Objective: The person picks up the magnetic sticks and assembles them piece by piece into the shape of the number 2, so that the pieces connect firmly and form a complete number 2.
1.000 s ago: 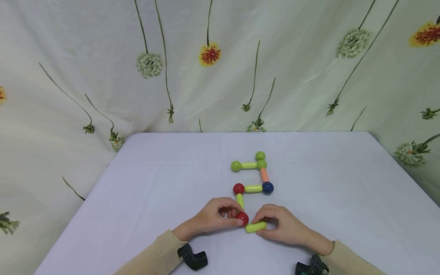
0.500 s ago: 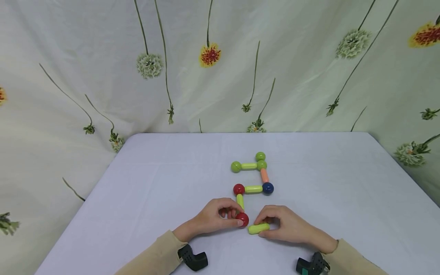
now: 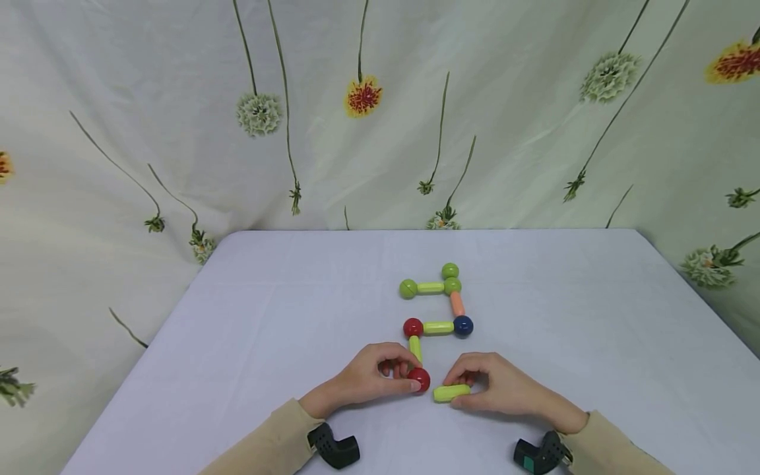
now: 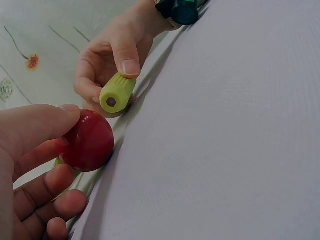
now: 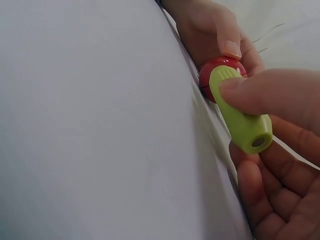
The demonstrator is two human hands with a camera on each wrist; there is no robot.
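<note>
Between thumb and fingers, my left hand [image 3: 375,375] pinches a red ball [image 3: 419,380] at the near end of a chain of magnetic pieces. My right hand [image 3: 501,389] pinches a yellow-green magnetic stick [image 3: 452,393] just right of that ball, with a small gap between them. In the left wrist view the stick [image 4: 118,93] shows a round metal magnet in its end facing the ball [image 4: 90,141]. The right wrist view shows the stick [image 5: 240,110] under my thumb, its other magnet end towards the camera. From the held ball, a yellow-green stick [image 3: 415,349] runs up to another red ball [image 3: 413,328].
Further along the chain lie a yellow-green stick [image 3: 438,328], a dark blue ball [image 3: 463,326], an orange stick [image 3: 456,304] and several green balls, one [image 3: 408,288] at the left end. All sit on a white-covered table [image 3: 285,297] before a flowered cloth [image 3: 522,119].
My right hand has shifted slightly right with the stick, which has turned a little and moved away from the red ball. My left hand keeps its place on the ball.
</note>
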